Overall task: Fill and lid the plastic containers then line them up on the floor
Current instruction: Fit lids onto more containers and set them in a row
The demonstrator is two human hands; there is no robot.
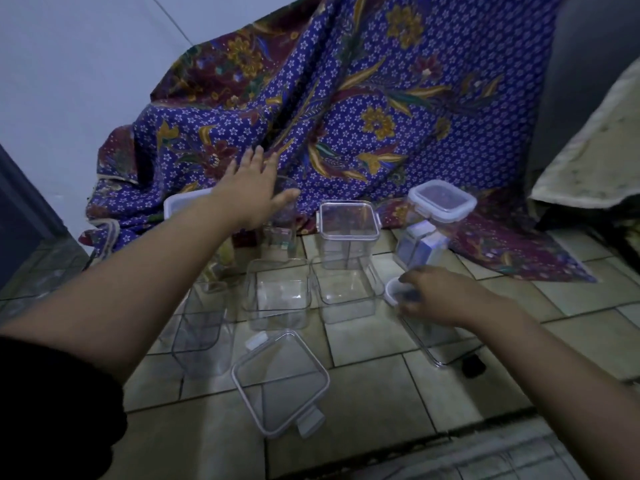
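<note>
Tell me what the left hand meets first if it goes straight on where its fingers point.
Probably the patterned cloth, draped beyond the open left hand. The tall clear container by its thumb seems lower, out of that line, but depth is unclear.

A blue flowered cloth (381, 98) hung draped across the far side. A pale wall (69, 64) stood far left, and a cream spotted sheet (588, 150) lay far right.

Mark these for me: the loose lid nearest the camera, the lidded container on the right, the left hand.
loose lid (280, 384), head view, clear centre panel.
lidded container (427, 233), head view, side wall under the lid.
left hand (252, 188), head view, back of the hand.
</note>
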